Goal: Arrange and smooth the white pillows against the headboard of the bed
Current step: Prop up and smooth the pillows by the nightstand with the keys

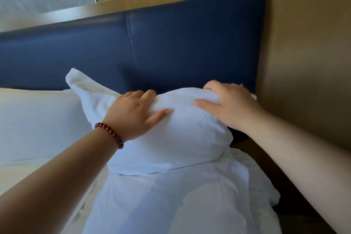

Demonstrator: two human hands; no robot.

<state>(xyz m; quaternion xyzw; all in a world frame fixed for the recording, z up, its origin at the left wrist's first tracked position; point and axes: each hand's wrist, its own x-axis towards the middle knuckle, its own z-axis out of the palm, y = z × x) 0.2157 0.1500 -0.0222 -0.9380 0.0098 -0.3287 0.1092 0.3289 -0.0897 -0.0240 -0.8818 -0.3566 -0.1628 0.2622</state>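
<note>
Standing against the headboard (171,40), a white pillow (171,135) is gripped along its top edge by the left hand (133,114) and the right hand (231,106), fingers curled.

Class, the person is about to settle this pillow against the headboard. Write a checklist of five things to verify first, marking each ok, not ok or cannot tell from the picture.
1. The left hand grips the pillow at its top edge: ok.
2. The right hand grips the same edge: ok.
3. The pillow's back touches the headboard: cannot tell, it is hidden.
4. The pillow's surface is smooth: not ok, it is bunched between the hands and its left corner sticks up.
5. The second pillow lies at the headboard: ok.
</note>
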